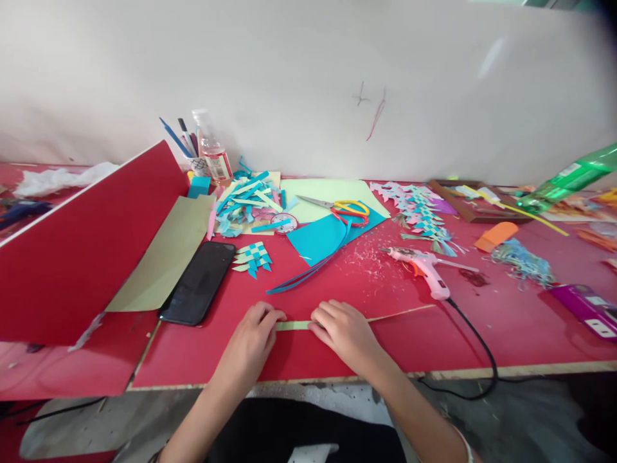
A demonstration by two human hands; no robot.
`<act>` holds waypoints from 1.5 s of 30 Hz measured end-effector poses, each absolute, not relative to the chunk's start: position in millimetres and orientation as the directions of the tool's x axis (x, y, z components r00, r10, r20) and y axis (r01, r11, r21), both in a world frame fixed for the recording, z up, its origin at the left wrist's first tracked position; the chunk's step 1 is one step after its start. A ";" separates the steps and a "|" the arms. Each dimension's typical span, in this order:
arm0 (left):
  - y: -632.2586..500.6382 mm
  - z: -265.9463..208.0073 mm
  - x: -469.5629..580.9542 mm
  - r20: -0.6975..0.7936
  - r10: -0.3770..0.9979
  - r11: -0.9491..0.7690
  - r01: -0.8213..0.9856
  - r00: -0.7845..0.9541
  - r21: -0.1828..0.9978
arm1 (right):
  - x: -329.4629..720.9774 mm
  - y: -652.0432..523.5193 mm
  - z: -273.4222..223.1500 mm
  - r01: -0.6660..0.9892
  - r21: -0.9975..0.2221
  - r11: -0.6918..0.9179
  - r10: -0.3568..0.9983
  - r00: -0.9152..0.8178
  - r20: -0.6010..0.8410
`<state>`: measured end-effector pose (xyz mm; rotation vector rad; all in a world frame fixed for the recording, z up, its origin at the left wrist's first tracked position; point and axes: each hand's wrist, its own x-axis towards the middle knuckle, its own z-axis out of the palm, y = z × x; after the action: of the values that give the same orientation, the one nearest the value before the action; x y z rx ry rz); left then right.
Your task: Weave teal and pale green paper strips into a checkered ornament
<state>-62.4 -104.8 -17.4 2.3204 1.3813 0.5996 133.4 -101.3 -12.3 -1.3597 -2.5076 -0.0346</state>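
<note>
A narrow pale-green paper strip (293,326) runs left to right near the front of the red table. My left hand (257,331) pinches its left end, fingers closed. My right hand (341,329) has its fingers closed on the strip a little further right, and the strip's thin tail reaches out past that hand. Just beyond my hands lie long blue paper strips (308,278), a blue paper sheet (318,241) and scissors (344,209) with red and yellow handles. A woven blue-and-green paper piece (252,258) sits beside a black phone (198,283).
A pink glue gun (424,269) with a black cord lies to the right. Cut paper strips (248,202) are heaped at the back. A red upright board (96,251) stands left. Woven paper fish shapes (421,212), a green bottle (569,177) and a purple box (585,310) are rightward.
</note>
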 end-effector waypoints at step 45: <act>-151.4 -8.4 -13.5 0.129 0.853 -0.508 0.861 0.506 -0.013 | 221.6 -108.4 -10.0 0.824 -0.287 0.488 0.871 -0.441 0.215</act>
<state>-13.5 -151.4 -8.4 2.7904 1.5915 0.1696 221.6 -108.4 -10.0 -1.4246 -2.4060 0.1990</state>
